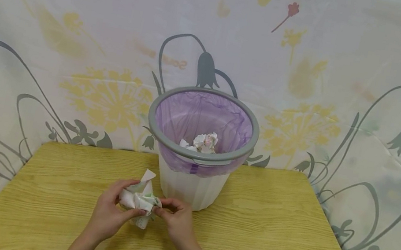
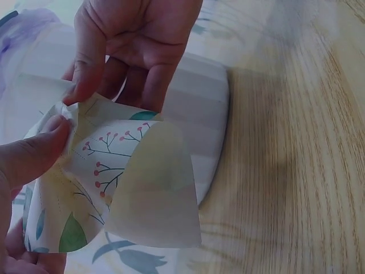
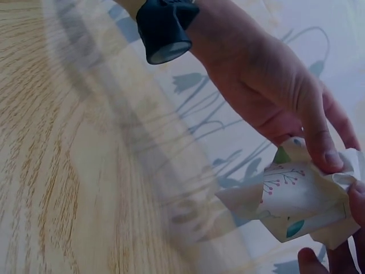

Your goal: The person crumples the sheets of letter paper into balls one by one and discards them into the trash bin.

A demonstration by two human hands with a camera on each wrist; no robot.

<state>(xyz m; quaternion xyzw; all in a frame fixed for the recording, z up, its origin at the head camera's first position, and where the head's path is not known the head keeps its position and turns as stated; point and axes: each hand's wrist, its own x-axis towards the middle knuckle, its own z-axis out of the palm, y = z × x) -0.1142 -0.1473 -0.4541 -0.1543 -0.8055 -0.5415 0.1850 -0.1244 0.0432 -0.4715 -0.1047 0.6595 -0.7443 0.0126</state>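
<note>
A crumpled sheet of white paper printed with leaves and red berry sprigs is held above the table in front of the bin. My left hand grips its left side, thumb pressed on the near face. At its right edge, my right hand pinches the paper between thumb and fingers. Close up in the left wrist view, the patterned paper is bunched between both thumbs, with a loose flap curling outward. The right wrist view shows the left hand over the paper, and only fingertips of the right hand at the edge.
Just behind the hands stands a white bin with a grey rim and purple liner. Crumpled paper balls lie inside it. The wooden table reaches back to a flower-patterned cloth.
</note>
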